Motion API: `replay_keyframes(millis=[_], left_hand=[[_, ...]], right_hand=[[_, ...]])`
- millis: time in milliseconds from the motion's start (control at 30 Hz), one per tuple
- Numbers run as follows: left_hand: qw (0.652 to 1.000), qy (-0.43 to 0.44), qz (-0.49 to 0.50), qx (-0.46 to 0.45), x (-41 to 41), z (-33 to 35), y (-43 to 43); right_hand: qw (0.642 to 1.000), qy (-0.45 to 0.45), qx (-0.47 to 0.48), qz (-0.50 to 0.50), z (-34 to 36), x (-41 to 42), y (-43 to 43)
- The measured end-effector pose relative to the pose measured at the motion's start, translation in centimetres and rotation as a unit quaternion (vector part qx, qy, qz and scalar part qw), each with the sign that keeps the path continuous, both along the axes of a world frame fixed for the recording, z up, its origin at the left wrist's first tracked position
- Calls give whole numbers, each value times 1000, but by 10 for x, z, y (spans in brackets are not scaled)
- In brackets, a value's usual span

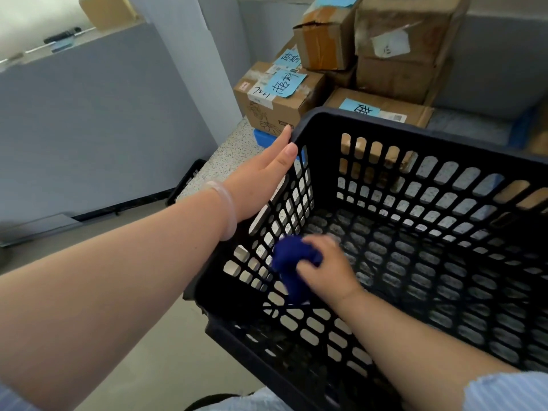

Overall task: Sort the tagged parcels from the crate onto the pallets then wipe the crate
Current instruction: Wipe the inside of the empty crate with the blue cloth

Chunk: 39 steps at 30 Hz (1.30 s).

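Observation:
A black perforated plastic crate (444, 137) fills the right half of the view, tilted, with no parcels inside. My left hand (264, 173) lies flat with straight fingers against the outside of the crate's left wall near the far corner. My right hand (326, 268) is inside the crate and grips a bunched dark blue cloth (292, 262), which presses on the inner left wall. Behind the crate, several cardboard parcels (275, 96) with light blue handwritten tags are stacked on a blue pallet (264, 137).
A grey partition wall (98, 129) runs along the left, with a white column (201, 54) behind it. The speckled floor (231, 155) shows between the partition and the parcels. Another blue pallet edge (519, 129) sits at the far right.

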<state>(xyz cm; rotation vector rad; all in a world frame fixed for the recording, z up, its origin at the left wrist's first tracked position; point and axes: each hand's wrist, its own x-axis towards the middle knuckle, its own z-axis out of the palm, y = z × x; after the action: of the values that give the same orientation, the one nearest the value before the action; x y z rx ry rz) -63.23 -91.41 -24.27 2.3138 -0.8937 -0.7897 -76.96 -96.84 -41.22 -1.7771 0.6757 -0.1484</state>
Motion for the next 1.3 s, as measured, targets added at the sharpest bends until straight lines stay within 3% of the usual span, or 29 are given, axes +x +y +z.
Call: replay_keyframes(millis=[67, 100, 167, 400, 500, 633, 733, 900, 1067, 1300], left_hand=[[1000, 1, -1, -2, 2, -1, 1], [1000, 4, -1, -5, 3, -2, 0], [1000, 6, -1, -6, 4, -5, 0], [1000, 3, -6, -7, 7, -9, 0], [1000, -9, -10, -14, 8, -11, 0], [1000, -15, -11, -12, 10, -13, 1], [999, -29, -22, -1, 12, -16, 0], [999, -35, -39, 2, 17, -19, 0], [999, -10, -39, -14, 20, -26, 2], [998, 21, -57, -29, 19, -24, 1]], right_hand=[[976, -64, 102, -179, 15, 14, -21], [965, -77, 133, -213, 19, 25, -32], [959, -64, 181, -208, 21, 47, -49], [975, 45, 141, -164, -9, 55, -17], [983, 116, 115, -87, -13, 37, 8], [952, 244, 37, 184, -11, 8, 61], [944, 245, 114, 192, 12, 11, 57], [939, 182, 267, 121, 68, 11, 47], [945, 154, 287, 46, 87, -2, 44], [921, 33, 316, -227, 133, -14, -9]])
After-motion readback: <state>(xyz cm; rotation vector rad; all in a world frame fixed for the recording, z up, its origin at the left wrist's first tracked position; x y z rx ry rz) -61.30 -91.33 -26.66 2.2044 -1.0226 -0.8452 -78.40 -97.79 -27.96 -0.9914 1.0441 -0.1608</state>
